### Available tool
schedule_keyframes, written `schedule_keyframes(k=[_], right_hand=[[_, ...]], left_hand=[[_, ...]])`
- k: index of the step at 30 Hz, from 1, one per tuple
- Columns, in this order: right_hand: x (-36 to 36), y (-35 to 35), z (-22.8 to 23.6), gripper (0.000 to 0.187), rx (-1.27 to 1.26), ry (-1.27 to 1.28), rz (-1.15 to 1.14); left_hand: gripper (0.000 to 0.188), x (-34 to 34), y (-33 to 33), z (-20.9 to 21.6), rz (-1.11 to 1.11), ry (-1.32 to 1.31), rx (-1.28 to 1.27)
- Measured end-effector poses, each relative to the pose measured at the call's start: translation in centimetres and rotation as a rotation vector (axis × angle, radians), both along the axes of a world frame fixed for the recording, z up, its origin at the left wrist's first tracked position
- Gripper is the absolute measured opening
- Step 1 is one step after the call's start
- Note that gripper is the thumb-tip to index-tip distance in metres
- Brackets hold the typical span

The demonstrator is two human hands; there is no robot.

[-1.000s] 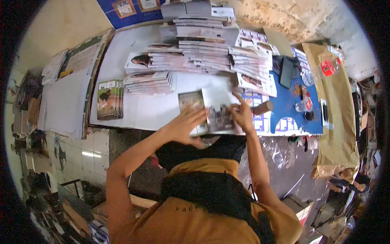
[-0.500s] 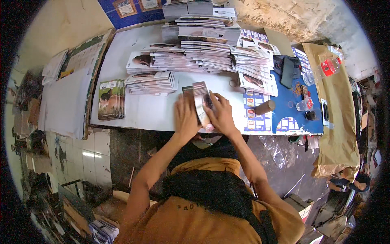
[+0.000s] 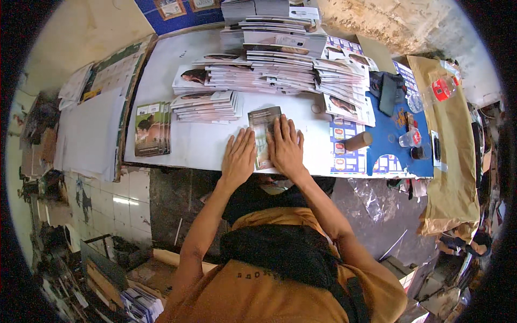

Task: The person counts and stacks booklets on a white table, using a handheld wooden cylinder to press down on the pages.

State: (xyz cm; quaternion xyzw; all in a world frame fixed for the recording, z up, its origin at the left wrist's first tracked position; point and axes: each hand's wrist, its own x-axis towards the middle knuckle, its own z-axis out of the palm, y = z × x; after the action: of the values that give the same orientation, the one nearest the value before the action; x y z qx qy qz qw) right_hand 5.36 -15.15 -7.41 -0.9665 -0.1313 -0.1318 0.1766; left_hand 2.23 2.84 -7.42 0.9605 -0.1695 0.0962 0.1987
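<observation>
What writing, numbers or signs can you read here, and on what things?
I won't copy wording, but print shows on:
Leaflet under the right hand: too small to read.
Green-and-brown leaflets, left: too small.
Orange shirt: dark lettering, partly unclear.
Red bottle label: too small.
Framed sheets at top: too blurred.

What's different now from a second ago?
The leaflet, spread open before, now lies folded narrow. The right hand moved leftward and presses flat on it; the left hand lies flat by its left edge. The green leaflets, booklet stacks and brown cylinder stayed put.
</observation>
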Motion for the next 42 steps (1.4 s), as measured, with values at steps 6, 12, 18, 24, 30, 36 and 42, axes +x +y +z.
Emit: schedule_keyframes(k=[6,12,18,24,30,36,42], right_hand=[[0.0,0.5,0.2,0.058,-0.005,0.017,0.023],[0.2,0.3,-0.2,0.057,-0.023,0.005,0.037],[0.3,0.3,-0.2,0.057,-0.025,0.002,0.036],[0.3,0.3,-0.6,0.057,-0.033,-0.002,0.033],[0.2,0.1,-0.5,0.058,-0.05,-0.025,0.027],[0.3,0.2,-0.1,0.059,0.008,-0.029,0.024],[-2.2,-5.6,5.0,0.072,0.451,-0.223,-0.024]], left_hand=[[0.054,0.0,0.1,-0.1,-0.017,0.029,0.047],[0.053,0.1,0.1,-0.4,0.02,-0.036,0.067],[0.057,0.0,0.2,-0.5,0.0,0.04,0.039],[0.056,0.0,0.1,-0.4,0.006,0.039,0.043],[0.055,0.1,-0.4,-0.2,0.015,0.031,0.076],[0.05,0.3,-0.5,0.2,0.006,0.025,0.129],[0.052,0.3,-0.6,-0.1,0.021,0.08,0.152]])
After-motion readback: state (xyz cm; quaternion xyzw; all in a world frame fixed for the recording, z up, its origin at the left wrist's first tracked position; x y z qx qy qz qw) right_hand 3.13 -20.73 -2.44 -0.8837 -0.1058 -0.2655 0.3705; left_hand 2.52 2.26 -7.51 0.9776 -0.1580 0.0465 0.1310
